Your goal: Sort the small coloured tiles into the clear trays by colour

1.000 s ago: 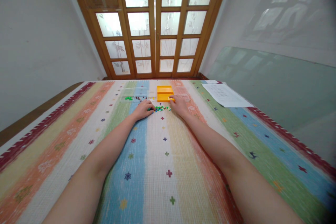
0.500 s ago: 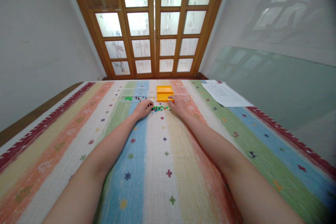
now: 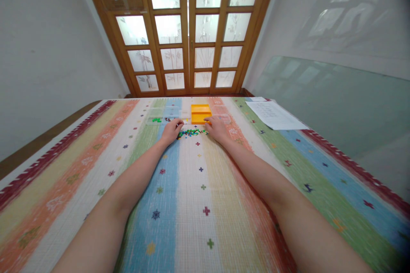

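Small coloured pieces (image 3: 192,132), spread on the bench (image 3: 188,179) before the yellow box (image 3: 200,117), are seemingly being picked through, a fine pinch being called for next, though whether left hand (image 3: 171,130) or right hand (image 3: 218,128) is closed cannot be told.

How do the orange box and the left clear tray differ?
The orange box is opaque; the clear tray lets the tablecloth show through. The clear tray looks wider than the orange box. The right hand is at the orange box; the left hand partly hides the clear tray. Both lie beyond the loose pieces.
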Motion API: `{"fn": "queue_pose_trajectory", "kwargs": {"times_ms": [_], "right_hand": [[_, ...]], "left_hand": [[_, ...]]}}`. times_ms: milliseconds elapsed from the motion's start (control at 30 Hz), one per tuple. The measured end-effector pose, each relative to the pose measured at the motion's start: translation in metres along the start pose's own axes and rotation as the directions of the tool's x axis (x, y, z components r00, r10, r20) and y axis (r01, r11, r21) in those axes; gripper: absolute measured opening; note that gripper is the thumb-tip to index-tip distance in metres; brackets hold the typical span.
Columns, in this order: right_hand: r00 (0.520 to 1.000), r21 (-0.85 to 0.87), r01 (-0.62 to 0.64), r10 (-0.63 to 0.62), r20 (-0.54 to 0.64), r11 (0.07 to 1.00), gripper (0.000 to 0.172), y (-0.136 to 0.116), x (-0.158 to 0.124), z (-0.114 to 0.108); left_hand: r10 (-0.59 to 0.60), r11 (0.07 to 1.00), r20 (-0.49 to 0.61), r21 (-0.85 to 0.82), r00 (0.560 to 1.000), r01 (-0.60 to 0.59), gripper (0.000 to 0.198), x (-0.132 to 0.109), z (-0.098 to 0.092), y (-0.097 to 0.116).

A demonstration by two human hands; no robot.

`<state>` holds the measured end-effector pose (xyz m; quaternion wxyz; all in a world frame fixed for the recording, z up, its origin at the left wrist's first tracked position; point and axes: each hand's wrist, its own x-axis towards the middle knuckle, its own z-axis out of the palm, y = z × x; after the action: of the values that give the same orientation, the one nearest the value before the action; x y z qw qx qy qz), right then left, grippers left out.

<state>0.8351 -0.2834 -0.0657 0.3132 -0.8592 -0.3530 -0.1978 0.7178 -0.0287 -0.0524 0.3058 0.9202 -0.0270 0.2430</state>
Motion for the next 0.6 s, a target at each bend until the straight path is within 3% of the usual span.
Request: {"fn": "queue_pose_trajectory", "kwargs": {"times_ms": [400,600], "right_hand": [[1.000,0.007,0.028,-0.028,0.010,1.000,0.025,-0.006,-0.001,-0.004],[0.999,0.006,0.032,-0.032,0.023,0.999,0.025,-0.004,0.000,-0.003]], "left_hand": [[-0.135,0.989,-0.055,-0.062,0.989,0.131,0.030,0.002,0.003,-0.012],[-0.241,0.945,-0.037,-0.238,0.970,0.226,0.048,0.008,0.003,-0.017]]}}
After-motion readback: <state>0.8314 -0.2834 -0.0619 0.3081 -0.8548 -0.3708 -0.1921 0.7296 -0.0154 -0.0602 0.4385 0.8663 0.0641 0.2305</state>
